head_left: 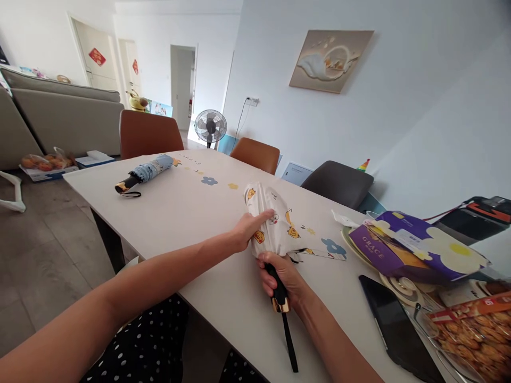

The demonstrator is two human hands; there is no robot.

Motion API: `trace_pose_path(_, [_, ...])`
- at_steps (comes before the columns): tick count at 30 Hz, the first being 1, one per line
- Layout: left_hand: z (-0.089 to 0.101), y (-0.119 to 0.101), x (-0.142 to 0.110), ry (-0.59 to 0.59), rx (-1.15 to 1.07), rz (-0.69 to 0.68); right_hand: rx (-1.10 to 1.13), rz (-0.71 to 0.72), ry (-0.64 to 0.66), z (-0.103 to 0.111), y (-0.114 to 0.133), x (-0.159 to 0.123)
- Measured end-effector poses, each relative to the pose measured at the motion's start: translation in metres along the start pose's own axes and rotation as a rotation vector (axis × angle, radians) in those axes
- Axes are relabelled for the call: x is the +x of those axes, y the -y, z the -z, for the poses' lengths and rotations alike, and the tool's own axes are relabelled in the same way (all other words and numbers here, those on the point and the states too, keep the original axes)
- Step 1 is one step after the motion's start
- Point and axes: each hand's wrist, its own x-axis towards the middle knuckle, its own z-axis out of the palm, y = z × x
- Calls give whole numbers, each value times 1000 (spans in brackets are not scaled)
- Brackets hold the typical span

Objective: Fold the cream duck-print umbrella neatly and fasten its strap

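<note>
A white folding umbrella point(273, 205) printed with yellow cartoon figures is held over the table, its canopy bunched along the shaft. My right hand point(281, 279) is wrapped round its black handle, just under the cloth; a gold-coloured end and a black wrist strap hang below. My left hand point(253, 229) grips the side of the canopy, the thumb lying across the fabric; its other fingers are mostly hidden behind the cloth. One narrow strip of canopy sticks out to the right. A second umbrella point(149, 169), light blue and folded, lies at the table's far left.
The white table point(207, 223) has flower prints. On its right are a phone point(399, 324), a purple box point(411, 244), glasses and a pack of snacks point(475, 330). Chairs point(149, 133) stand along the far side, with a fan point(210, 126) behind.
</note>
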Motion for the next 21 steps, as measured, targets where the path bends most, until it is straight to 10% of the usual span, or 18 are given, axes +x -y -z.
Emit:
trace_pose_path(11, [-5,4,-1,-153,-277,-42,55,50,-54,-11,2,-3])
trace_pose_path(21, [12,-3,6,-12,-394,129,25,-47,-21,-16,0,-3])
